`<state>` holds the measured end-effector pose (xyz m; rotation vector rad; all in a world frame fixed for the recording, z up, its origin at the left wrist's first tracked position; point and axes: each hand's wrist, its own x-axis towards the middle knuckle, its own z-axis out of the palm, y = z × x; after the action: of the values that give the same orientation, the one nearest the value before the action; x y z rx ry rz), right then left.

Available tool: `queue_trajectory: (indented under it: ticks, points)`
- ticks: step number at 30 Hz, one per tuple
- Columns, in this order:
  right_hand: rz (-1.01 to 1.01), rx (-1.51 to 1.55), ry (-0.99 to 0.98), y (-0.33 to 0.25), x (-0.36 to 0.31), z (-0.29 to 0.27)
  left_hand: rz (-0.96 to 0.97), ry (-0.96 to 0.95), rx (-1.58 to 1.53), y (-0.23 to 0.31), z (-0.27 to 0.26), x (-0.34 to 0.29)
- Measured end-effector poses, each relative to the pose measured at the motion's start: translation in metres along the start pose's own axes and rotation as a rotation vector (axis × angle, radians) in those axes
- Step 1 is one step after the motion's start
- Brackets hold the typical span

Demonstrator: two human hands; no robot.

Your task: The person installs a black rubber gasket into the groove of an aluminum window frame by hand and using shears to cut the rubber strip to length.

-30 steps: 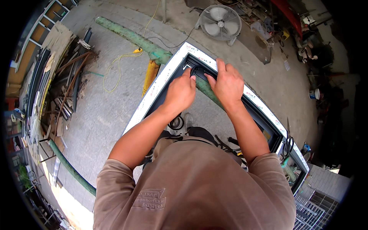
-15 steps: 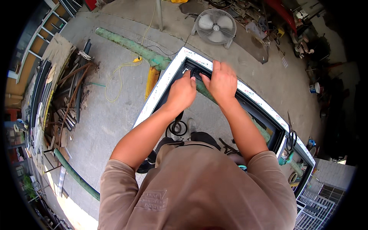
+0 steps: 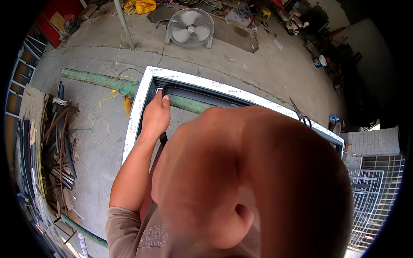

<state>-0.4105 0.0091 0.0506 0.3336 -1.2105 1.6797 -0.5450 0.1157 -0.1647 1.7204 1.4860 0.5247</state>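
A large window frame (image 3: pixel 202 81), dark inside and covered with white printed film outside, lies across green pipes in front of me. At its far left corner my left hand (image 3: pixel 155 116) is closed on a black rubber strip (image 3: pixel 166 88), which bends around the corner and runs along the inner edge of the far side. My right hand (image 3: pixel 200 172) is raised very near the camera, large and blurred, away from the frame. Its fingers are mostly hidden, and it covers much of the frame's middle and near part. Black-handled scissors (image 3: pixel 306 121) rest on the frame's right part.
A green pipe (image 3: pixel 97 79) runs under the frame. Beyond stands a round floor fan (image 3: pixel 190 28), with a metal post (image 3: pixel 124 26) to its left. A yellow cord (image 3: pixel 99 133) lies on the concrete floor. Wood scraps and long profiles (image 3: pixel 62 142) are piled at left; metal grilles (image 3: pixel 365 193) stand at right.
My right hand has left the frame's corner and come up close to the camera. My left hand stays at the corner. The view has shifted, so the frame sits further left.
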Motion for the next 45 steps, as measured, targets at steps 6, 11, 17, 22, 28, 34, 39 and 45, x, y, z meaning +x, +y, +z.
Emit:
queue_trajectory:
  ticks: [6,11,17,22,28,34,39,45]
  points:
    - [-0.025,0.072,-0.056,0.001,-0.003,0.010,-0.091,-0.018,-0.057,-0.003,-0.005,-0.002]
    - [-0.026,0.053,-0.038,-0.003,-0.005,0.016,-0.079,-0.036,-0.066,-0.001,0.005,-0.001]
    - [-0.040,0.100,-0.050,-0.002,-0.010,0.008,-0.102,-0.009,-0.041,-0.007,-0.001,-0.001]
    - [-0.037,0.097,-0.048,-0.004,-0.010,0.010,-0.091,-0.007,-0.043,-0.005,0.004,0.000]
    - [-0.050,0.122,-0.058,-0.003,-0.011,0.012,-0.097,-0.001,-0.030,-0.002,-0.001,-0.002]
    - [-0.054,0.143,-0.056,-0.002,-0.011,0.009,-0.116,0.003,-0.022,-0.003,-0.003,-0.004]
    - [-0.054,0.128,-0.053,-0.005,-0.009,0.015,-0.092,-0.007,-0.041,-0.002,0.003,-0.003]
    - [-0.057,0.146,-0.059,-0.006,-0.006,0.013,-0.104,-0.012,-0.044,-0.004,0.003,-0.002]
